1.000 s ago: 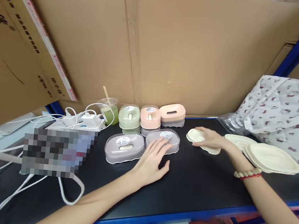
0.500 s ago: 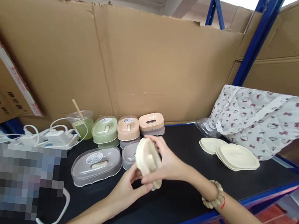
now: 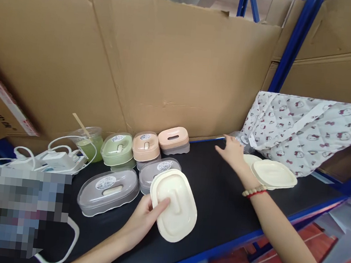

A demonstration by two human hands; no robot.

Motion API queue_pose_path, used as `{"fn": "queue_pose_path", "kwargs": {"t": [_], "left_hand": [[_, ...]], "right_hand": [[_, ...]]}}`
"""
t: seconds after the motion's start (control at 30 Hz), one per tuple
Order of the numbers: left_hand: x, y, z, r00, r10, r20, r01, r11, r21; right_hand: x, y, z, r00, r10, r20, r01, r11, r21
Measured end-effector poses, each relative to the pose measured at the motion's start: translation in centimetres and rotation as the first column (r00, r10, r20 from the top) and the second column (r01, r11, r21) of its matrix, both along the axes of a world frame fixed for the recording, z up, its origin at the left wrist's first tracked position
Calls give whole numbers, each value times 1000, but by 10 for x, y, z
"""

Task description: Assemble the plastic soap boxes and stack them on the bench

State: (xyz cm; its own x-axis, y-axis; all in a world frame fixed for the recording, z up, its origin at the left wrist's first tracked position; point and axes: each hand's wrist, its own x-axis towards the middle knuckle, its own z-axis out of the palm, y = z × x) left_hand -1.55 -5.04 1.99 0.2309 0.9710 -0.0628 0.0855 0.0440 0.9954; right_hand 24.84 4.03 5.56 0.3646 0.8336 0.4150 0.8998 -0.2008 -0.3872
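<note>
Curving cream dish (image 3: 176,209), centrally ridged

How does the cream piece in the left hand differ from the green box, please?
Colour: the cream piece is pale, while the green box is soft green.
Pose: the cream piece is tilted up in the left hand, while the green box sits on the table.
Top: the cream piece shows no label, while the green box has a round label under or on its clear cover.
Both have rounded corners.
</note>
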Motion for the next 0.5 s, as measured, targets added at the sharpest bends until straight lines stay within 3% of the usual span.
{"fn": "queue_pose_path", "kwargs": {"t": [0.1, 0.2, 0.37, 0.43, 0.5], "left_hand": [[1, -1, -1, 999, -47, 11, 47, 999, -1], [1, -3, -1, 996, -90, -1, 90, 996, 9], [0, -4, -2, 996, -90, -5, 90, 996, 16], [0, -3, -3, 996, -90, -7, 90, 996, 22], [0, -1, -4, 996, -91, -7, 91, 995, 29]], "right_hand": [[30, 2, -1, 947, -315, 55, 320, 941, -108], [46, 0, 2, 880, -474, 38, 469, 855, -221], [36, -8, 14, 933, -358, 41, 337, 825, -454], [22, -11, 18, 937, -328, 121, 344, 800, -492], [9, -13, 19, 949, -260, 181, 316, 811, -492]]}}
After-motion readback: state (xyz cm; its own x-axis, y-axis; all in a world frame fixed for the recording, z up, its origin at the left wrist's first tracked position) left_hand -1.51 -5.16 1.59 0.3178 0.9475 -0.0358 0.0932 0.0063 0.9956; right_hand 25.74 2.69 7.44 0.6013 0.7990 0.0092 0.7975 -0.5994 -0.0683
